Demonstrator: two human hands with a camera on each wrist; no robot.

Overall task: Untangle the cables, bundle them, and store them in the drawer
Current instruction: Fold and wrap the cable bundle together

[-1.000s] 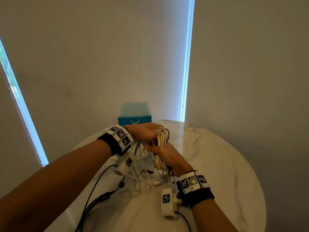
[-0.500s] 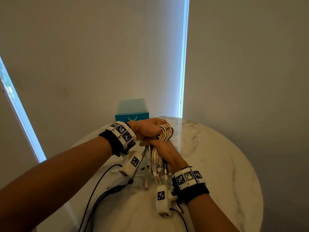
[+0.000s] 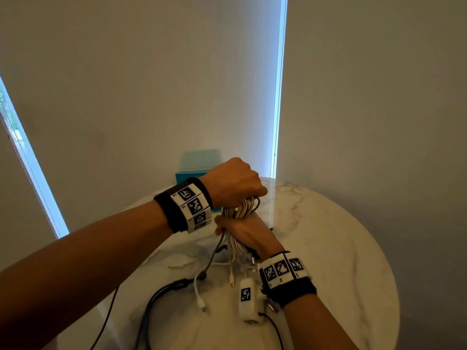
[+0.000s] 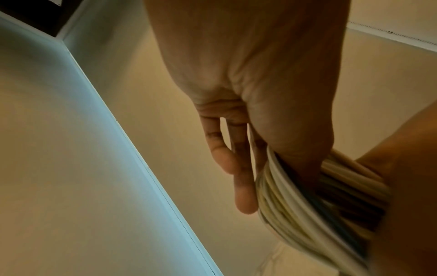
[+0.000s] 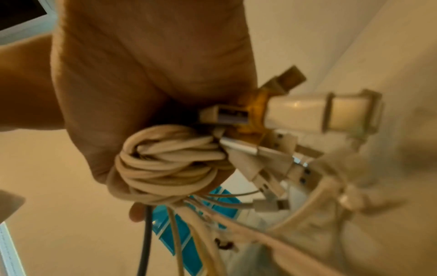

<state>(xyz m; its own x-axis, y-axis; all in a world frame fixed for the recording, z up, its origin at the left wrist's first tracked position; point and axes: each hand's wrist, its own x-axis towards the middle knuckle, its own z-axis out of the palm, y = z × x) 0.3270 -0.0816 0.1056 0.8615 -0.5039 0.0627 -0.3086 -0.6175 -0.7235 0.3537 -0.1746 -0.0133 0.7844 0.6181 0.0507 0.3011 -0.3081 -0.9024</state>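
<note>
Our right hand (image 3: 249,232) is fisted round the middle of the coil (image 3: 238,210); our left hand (image 3: 233,184), at 12 o'clock above it, curls over the top loops. We judge the coil light, soft and springy, so grip mid-bundle. Loose ends trail toward 6 o'clock over the worktop (image 3: 341,248).

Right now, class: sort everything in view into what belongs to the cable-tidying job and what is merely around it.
Belongs to the job:
cable bundle, held by left hand and right hand
loose white cable
blue drawer box

Merely around:
marble table
window blinds
</note>
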